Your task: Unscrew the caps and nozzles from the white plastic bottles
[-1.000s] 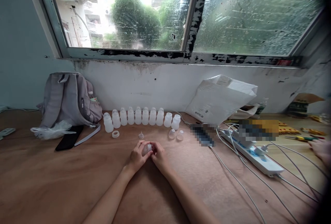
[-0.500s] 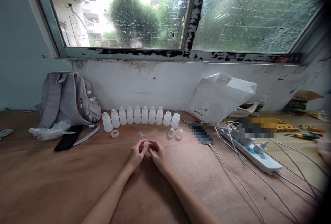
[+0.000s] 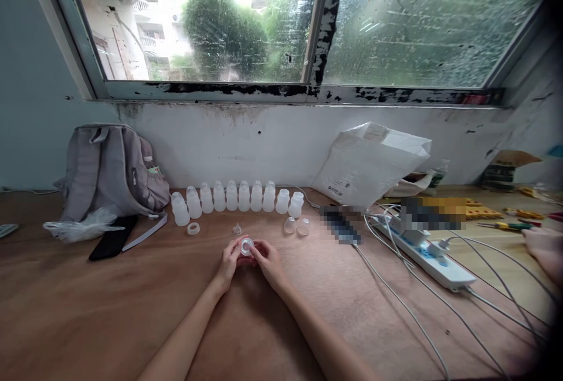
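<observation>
Both my hands meet over the middle of the brown table [image 3: 88,310]. My left hand [image 3: 230,262] and my right hand [image 3: 267,259] pinch a small translucent ring-shaped bottle part [image 3: 247,246] between their fingertips, its round opening turned towards me. Just beyond them lie a clear nipple piece [image 3: 237,230], a white ring [image 3: 193,228] and two clear caps [image 3: 296,226]. Behind these stands a row of several small white bottles [image 3: 237,197] along the wall.
A grey backpack [image 3: 112,170], a crumpled plastic bag [image 3: 79,230] and a black phone [image 3: 112,240] lie at the left. A white padded bag [image 3: 373,164], a power strip [image 3: 424,255] and cables [image 3: 396,299] fill the right. Another person's hand [image 3: 543,249] shows at the right edge.
My hands have turned the small part between the fingertips, so its round opening now faces me. The view has shifted slightly to the right.
</observation>
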Motion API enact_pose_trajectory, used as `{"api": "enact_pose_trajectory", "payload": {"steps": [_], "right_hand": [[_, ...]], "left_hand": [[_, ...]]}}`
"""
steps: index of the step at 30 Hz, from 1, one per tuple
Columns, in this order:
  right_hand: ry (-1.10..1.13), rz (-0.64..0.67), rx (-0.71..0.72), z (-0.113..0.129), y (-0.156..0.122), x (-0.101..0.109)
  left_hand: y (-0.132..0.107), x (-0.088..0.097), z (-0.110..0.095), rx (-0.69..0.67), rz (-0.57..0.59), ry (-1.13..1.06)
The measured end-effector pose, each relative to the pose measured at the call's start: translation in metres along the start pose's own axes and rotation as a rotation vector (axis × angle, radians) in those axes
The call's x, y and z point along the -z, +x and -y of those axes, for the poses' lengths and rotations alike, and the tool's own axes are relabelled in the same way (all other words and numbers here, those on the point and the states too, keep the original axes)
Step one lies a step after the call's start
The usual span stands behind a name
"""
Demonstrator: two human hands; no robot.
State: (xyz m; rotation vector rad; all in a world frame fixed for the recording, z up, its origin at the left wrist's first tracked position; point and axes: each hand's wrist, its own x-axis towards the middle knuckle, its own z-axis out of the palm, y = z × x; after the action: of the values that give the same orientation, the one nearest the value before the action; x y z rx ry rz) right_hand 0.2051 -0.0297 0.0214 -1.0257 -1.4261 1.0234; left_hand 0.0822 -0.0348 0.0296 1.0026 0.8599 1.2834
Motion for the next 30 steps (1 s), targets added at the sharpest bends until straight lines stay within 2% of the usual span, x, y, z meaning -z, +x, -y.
{"api": "enact_pose_trajectory", "payload": {"steps": [6, 10, 13, 21, 30], "right_hand": [[0.044, -0.057, -0.053, -0.006, 0.002, 0.001], [-0.005, -0.126, -0.034, -0.007, 0.003, 0.003], [-0.011, -0.105, -0.025, -0.006, 0.003, 0.004], [-0.007, -0.006, -0.013, -0.004, 0.002, 0.002], [-0.027, -0.019, -0.018, -0.007, 0.000, -0.001]], "left_hand": [[0.003, 0.001, 0.006, -0.070, -0.042, 0.243], [0.003, 0.002, 0.010, -0.125, 0.023, 0.384], [0.002, 0.002, 0.011, -0.180, 0.060, 0.509], [0.001, 0.003, 0.013, -0.217, -0.002, 0.622], [-0.001, 0.003, 0.008, -0.293, -0.068, 0.799]]}}
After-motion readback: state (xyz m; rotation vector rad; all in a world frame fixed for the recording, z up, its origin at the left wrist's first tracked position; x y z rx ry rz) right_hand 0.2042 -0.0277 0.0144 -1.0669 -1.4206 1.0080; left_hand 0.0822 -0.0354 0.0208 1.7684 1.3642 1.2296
